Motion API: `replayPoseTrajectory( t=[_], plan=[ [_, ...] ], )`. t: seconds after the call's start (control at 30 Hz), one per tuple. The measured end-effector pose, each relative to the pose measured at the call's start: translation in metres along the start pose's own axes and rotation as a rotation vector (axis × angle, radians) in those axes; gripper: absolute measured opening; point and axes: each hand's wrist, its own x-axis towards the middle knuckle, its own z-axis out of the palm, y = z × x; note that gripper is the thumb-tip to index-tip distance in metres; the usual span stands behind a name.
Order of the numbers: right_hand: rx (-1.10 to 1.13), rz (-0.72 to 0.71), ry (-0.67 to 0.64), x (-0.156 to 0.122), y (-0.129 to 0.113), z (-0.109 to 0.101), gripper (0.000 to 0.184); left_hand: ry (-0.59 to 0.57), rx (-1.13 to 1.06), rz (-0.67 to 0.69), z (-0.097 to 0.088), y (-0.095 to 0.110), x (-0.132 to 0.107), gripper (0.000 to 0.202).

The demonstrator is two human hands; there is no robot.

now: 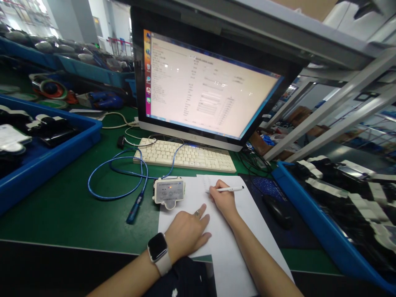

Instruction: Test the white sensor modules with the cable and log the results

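Note:
My right hand (223, 199) is closed round a white pen (227, 189), its tip on a white sheet of paper (229, 247) lying on the green mat. On the same sheet rests my left hand (187, 232), flat, fingers stretched out, a ring on one finger and a smartwatch (157, 247) on the wrist. Just beyond the left hand sits a small white device (168, 191) with lit indicator dots, at the sheet's top left corner, with a blue cable (114, 173) running to it.
A cream keyboard (185, 156) lies under a lit monitor (210, 88). A black mouse (277, 210) sits on a dark pad to the right. Blue bins (55, 154) (312, 214) of black-and-white parts flank the mat. A metal frame (334, 103) slants overhead.

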Motion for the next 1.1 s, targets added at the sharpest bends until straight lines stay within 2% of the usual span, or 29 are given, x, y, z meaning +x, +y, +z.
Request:
replayPoseTrajectory(
  t=[1.1],
  plan=[
    [-0.013, -0.004, 0.044, -0.0001, 0.0000, -0.0011, 0.022, 0.020, -0.002, -0.002, 0.0018, -0.0002, -0.0012, 0.038]
  ],
)
